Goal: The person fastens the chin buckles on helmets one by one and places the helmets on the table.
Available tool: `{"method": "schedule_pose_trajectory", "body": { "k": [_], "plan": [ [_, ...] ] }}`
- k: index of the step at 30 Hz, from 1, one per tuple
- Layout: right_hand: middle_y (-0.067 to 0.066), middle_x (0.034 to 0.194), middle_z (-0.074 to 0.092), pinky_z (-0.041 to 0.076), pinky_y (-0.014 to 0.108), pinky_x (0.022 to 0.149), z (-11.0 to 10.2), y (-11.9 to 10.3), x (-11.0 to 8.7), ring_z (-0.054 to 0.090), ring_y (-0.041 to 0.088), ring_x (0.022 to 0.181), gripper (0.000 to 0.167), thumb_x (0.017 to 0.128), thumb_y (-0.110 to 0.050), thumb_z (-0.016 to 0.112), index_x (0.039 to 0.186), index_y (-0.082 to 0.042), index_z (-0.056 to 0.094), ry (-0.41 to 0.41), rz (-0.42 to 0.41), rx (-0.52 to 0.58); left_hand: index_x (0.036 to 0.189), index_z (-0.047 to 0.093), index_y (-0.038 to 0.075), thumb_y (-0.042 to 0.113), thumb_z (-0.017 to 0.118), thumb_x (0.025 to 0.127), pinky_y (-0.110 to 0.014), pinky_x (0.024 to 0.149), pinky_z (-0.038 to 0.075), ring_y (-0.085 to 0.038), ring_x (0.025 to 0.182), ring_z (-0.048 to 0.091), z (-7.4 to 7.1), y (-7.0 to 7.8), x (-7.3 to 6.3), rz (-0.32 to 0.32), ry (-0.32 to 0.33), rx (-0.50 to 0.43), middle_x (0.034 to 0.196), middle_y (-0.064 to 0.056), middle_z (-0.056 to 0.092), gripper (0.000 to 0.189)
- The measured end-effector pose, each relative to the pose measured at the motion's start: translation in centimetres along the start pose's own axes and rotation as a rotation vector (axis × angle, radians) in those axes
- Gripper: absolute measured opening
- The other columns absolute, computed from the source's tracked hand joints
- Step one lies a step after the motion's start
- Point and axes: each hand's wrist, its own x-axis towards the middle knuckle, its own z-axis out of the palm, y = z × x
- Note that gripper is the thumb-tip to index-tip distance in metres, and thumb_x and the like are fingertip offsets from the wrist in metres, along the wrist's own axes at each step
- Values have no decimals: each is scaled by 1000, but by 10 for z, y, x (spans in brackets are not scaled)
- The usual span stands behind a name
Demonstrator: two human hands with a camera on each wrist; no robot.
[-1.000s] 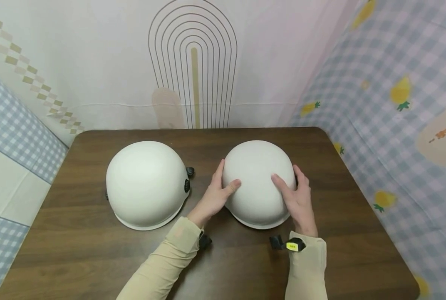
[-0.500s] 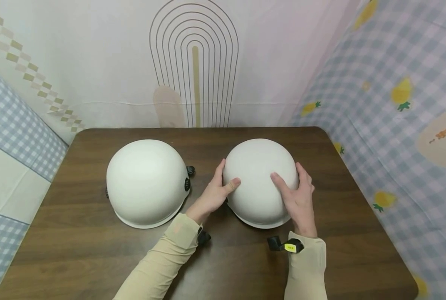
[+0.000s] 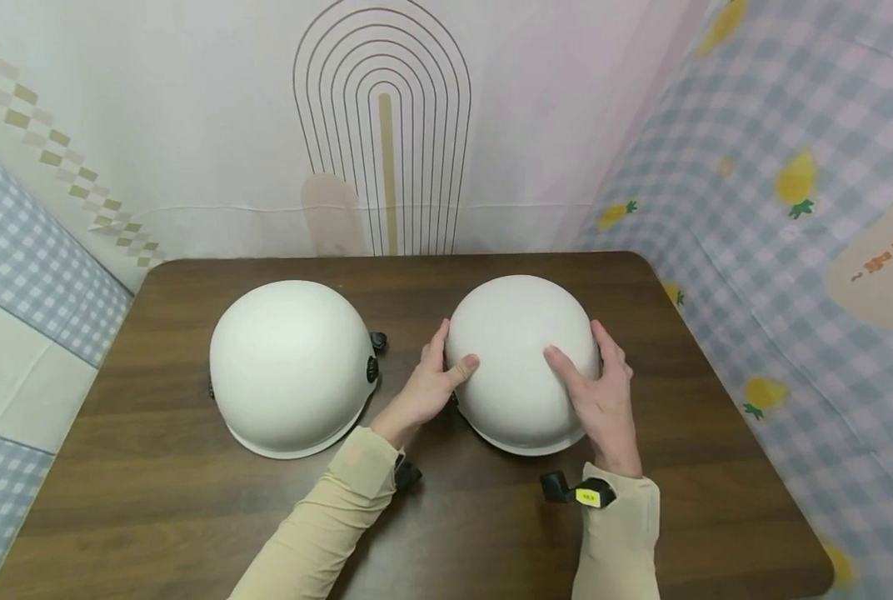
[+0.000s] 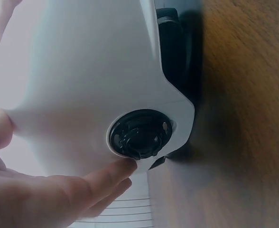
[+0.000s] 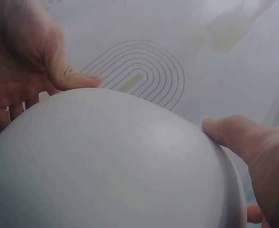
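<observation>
Both hands hold a white helmet at the right of the table, dome up. In the head view my left hand is on its left side, thumb on the shell and fingers along the edge. Across from it, my right hand grips the right side, thumb on the dome and fingers wrapped round behind. A black round knob shows on the shell in the left wrist view, a left fingertip right at it. The right wrist view is mostly filled by the smooth dome.
A second white helmet with black side fittings lies dome up at the left of the brown wooden table. Patterned cloth hangs behind the table, and checked cloth stands along its right side.
The held helmet has shifted slightly right, and a black part now shows at its left edge. Both hands keep their hold. The left helmet stays put.
</observation>
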Motion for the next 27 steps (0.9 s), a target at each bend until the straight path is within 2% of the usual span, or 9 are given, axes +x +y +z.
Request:
{"method": "schedule_pose_trajectory", "body": {
  "k": [4,12,19,27],
  "plan": [
    [0,157,25,27,65,103,-2,-2,-2,19,26,138,91,79,-57,73,153,-30,29,1,-6,-1,157,7,12,42,57,96,-50,113,21,-37,140,22,0,0,0,3,8,19,152,-20,16,84],
    [-3,156,29,26,63,104,-4,-8,-3,19,23,138,88,78,-55,75,152,-28,35,35,-63,-25,157,11,11,44,55,97,-51,112,22,-37,141,23,1,-3,0,7,21,1,152,-20,20,81],
    [-3,155,29,24,63,106,-6,-11,-8,19,23,141,81,79,-50,77,149,-29,41,57,-60,11,157,14,11,43,55,97,-50,112,22,-35,140,26,2,-4,0,1,38,-5,149,-19,25,78],
    [-5,154,32,21,62,108,-8,-17,-12,17,20,143,76,80,-45,78,146,-27,46,80,-110,31,156,18,12,45,54,97,-49,108,29,-32,133,38,2,-5,0,-26,52,-27,146,-17,32,76]
  ]
}}
